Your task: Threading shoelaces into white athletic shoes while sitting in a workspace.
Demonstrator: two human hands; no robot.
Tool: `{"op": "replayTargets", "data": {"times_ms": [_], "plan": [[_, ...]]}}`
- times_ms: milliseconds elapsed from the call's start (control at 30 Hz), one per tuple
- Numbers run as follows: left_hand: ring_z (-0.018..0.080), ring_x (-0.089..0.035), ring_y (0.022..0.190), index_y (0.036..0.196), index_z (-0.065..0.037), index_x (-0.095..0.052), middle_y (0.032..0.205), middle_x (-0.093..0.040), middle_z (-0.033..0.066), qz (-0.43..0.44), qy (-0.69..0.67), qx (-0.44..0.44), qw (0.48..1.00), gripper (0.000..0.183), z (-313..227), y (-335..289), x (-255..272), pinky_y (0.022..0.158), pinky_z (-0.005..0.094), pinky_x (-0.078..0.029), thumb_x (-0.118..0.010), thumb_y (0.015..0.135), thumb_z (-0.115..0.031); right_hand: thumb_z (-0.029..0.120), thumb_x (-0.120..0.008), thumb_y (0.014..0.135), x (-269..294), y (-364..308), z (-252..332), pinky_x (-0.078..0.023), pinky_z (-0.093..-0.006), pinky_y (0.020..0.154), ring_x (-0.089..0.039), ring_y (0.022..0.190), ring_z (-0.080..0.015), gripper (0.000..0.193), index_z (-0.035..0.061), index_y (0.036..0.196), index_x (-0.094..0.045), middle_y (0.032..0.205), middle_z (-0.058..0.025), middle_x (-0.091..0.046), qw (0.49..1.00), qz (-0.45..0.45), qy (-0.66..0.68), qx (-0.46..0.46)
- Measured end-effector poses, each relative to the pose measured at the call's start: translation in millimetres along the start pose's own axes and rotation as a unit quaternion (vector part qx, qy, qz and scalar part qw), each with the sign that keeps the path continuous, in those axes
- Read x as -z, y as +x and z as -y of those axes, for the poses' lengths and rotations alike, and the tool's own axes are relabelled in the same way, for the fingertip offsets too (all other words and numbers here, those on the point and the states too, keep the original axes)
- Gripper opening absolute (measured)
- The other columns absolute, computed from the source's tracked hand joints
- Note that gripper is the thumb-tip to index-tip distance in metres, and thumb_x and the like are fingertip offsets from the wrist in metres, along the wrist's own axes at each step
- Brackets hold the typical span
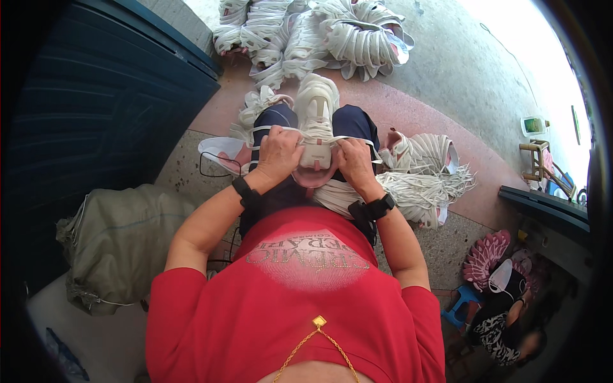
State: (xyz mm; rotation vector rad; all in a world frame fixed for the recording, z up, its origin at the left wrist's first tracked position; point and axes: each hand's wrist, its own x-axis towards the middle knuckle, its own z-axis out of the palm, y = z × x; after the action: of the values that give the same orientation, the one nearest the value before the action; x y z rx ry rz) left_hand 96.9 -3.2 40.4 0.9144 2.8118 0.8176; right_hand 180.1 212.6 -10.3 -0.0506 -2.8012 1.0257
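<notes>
A white shoe upper (315, 105) with pink parts lies across my lap, its toe pointing away from me and its tongue (315, 156) toward me. My left hand (280, 153) is closed on a white shoelace (336, 138) at the upper's left side. On the right side, the fingers of my right hand (355, 165) pinch the lace's other strand. The lace runs across the upper between both hands. Beside my left leg are a white, laced upper (258, 105) and a white and pink piece (220, 153), partly hidden.
A bundle of white laces (415, 191) and stacked uppers (421, 152) lie right of my legs. More white uppers (300, 38) are heaped ahead. A dark door (108, 96) and a grey-green sack (131, 239) stand left. Another person (501, 338) sits lower right near pink uppers (485, 258).
</notes>
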Motion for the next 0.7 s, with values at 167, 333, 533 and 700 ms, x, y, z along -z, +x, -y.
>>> {"op": "replayTargets", "data": {"times_ms": [167, 333, 533, 700], "plan": [[0.0317, -0.065, 0.067, 0.111, -0.001, -0.064, 0.081, -0.065, 0.0145, 0.103, -0.147, 0.018, 0.984, 0.027, -16.2, 68.1, -3.7, 0.060, 0.0445, -0.050, -0.066, 0.089, -0.017, 0.005, -0.064, 0.081, -5.1, -4.8, 3.3, -0.047, -0.0425, 0.079, -0.061, 0.090, -0.0334, 0.010, 0.0041, 0.091, -0.064, 0.087, -0.0136, -0.065, 0.992, -0.028, 0.108, -0.060], [0.0129, -0.056, 0.046, 0.127, 0.005, -0.054, 0.072, -0.064, 0.0079, 0.435, -0.269, 0.147, 0.847, 0.050, -30.2, 124.7, -33.8, 0.038, 0.0276, -0.041, -0.072, 0.083, -0.008, 0.007, -0.064, 0.079, 3.6, -1.2, 9.8, -0.046, -0.0424, 0.078, -0.060, 0.088, -0.0290, 0.016, 0.0075, 0.095, -0.062, 0.086, -0.0100, -0.063, 0.993, -0.037, -0.023, 0.106], [0.0108, -0.058, 0.050, 0.133, 0.005, -0.049, 0.072, -0.064, 0.0051, 0.359, -0.406, 0.237, 0.806, 0.062, -31.8, 132.3, -13.1, 0.042, 0.0236, -0.044, -0.074, 0.077, 0.001, 0.009, -0.063, 0.081, 28.1, 10.3, 26.4, -0.044, -0.0441, 0.090, -0.057, 0.106, -0.0268, 0.024, 0.0069, 0.105, -0.061, 0.111, -0.0064, -0.062, 0.967, 0.113, -0.187, 0.132], [0.0141, -0.059, 0.055, 0.130, 0.007, -0.049, 0.079, -0.064, 0.0109, 0.291, -0.526, 0.324, 0.731, 0.059, -14.0, 118.1, -18.1, 0.046, 0.0249, -0.045, -0.072, 0.076, 0.006, -0.001, -0.063, 0.085, 66.5, 42.3, 67.1, -0.047, -0.0418, 0.088, -0.060, 0.101, -0.0308, 0.017, 0.0036, 0.100, -0.057, 0.107, -0.0115, -0.064, 0.959, -0.098, 0.077, 0.253]]}}
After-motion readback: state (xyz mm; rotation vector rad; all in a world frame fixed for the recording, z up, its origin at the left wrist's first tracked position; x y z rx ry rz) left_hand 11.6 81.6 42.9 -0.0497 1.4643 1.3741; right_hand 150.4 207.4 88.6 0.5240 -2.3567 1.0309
